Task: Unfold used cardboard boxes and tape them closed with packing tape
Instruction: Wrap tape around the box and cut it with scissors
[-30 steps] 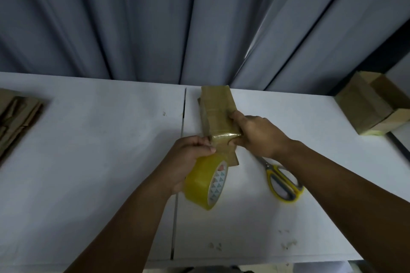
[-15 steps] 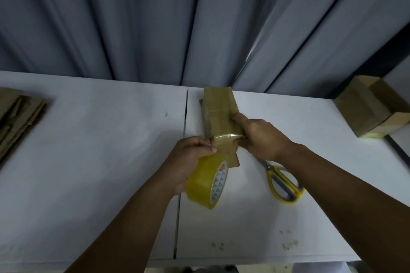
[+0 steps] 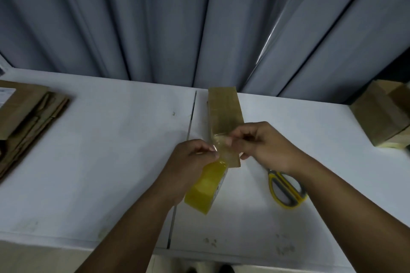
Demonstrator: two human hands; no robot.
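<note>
Box [image 3: 224, 106] lies flat; long axis points away.

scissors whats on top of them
The right hand has its wrist crossing above the scissors, covering the blades. Only the yellow handles show, lying on the table. Whether the wrist touches them cannot be told.

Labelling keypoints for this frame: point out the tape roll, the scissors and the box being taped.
tape roll [image 3: 205, 186]: head view, on its yellow outer band.
scissors [image 3: 271, 184]: head view, on the left side of the yellow handle.
box [image 3: 224, 108]: head view, on the far half of its top face.
</note>
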